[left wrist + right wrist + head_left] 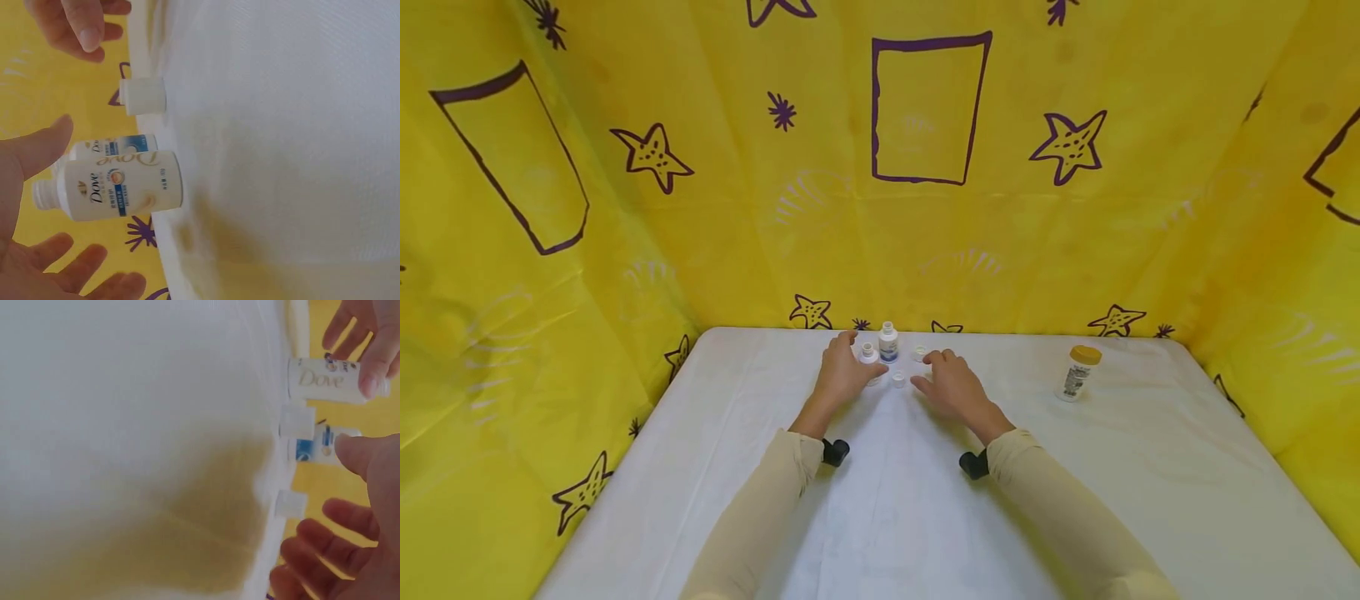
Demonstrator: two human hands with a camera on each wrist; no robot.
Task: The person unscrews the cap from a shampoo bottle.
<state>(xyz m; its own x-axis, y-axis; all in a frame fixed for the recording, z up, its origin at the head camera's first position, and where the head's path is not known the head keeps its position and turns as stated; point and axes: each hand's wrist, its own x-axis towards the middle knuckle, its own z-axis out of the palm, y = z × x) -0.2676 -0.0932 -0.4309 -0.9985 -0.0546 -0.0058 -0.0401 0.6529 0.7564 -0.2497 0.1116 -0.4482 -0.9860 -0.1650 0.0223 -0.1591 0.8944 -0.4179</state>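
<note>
A small white Dove bottle [125,187] stands upright without a cap on the white table. My left hand [841,371] is around it, thumb on one side and loosely bent fingers [87,265] on the other, with gaps to the bottle showing. Just behind is a second uncapped Dove bottle [888,343] with a blue patch on its label. To the right, two white caps lie on the table: a nearer cap [898,380] and a farther cap [919,353]. My right hand [955,386] hovers beside them, its thumb and fingers [337,544] spread and holding nothing.
A clear container with an orange lid [1078,373] stands upright farther right on the white table [895,517]. Close behind the bottles, at the table's back edge, hangs a yellow patterned curtain [917,242], which also runs along both sides.
</note>
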